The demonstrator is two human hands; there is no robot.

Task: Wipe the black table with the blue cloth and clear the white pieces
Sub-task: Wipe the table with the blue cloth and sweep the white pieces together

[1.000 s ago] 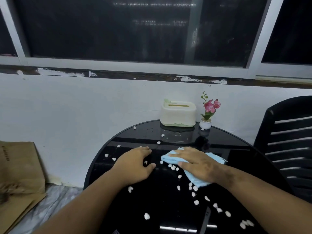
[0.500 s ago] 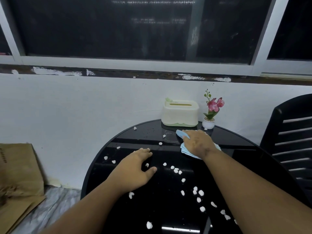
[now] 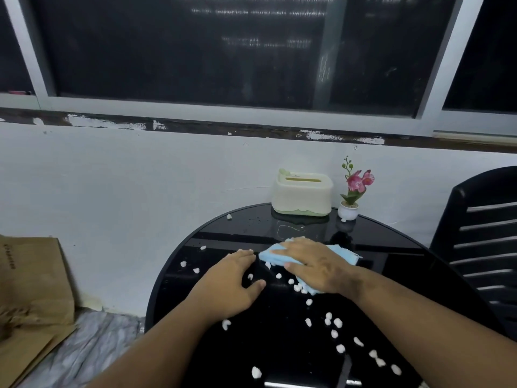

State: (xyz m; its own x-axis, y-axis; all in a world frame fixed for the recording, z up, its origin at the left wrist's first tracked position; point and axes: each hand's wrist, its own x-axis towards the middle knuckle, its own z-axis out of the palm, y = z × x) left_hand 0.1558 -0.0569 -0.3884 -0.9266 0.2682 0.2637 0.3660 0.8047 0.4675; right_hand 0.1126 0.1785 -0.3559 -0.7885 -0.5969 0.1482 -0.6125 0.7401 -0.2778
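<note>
Surface: round black table [image 3: 391, 264], glossy, its far edge against the white wall; its near edge is cut off by the bottom of the frame.
Right hand: right hand [image 3: 316, 266] lies palm down on the blue cloth [image 3: 342, 252], fingers straight and spread, pressing it flat to the table top; nothing is pinched.
Left hand: left hand [image 3: 226, 287] rests palm down on the bare table just left of the cloth, fingers relaxed and slightly bent, thumb out to the right; it holds nothing.
Blue cloth: at the middle of the table, folded, largely covered by the right hand; only its left end, right end and a near corner show.
White pieces: white pieces [image 3: 335, 322] lie scattered over the table, most of them near the right-hand near edge, a few toward the left edge, one alone at the far left edge, several touching the cloth's near side, one between left thumb and fingers.
Far edge items: cream tissue box [image 3: 302, 196] with a green base; just to its right a small white pot of pink flowers [image 3: 354, 191].
Writing: dark print runs down the brown cardboard [image 3: 30, 275] on the floor to the left; too blurred to read. No brand is legible on the tissue box.
Beside table: black slatted chair [image 3: 481, 242] at the right edge, partly out of frame.
Obscured: dark window [image 3: 195, 51] shows only blurred reflections.
</note>
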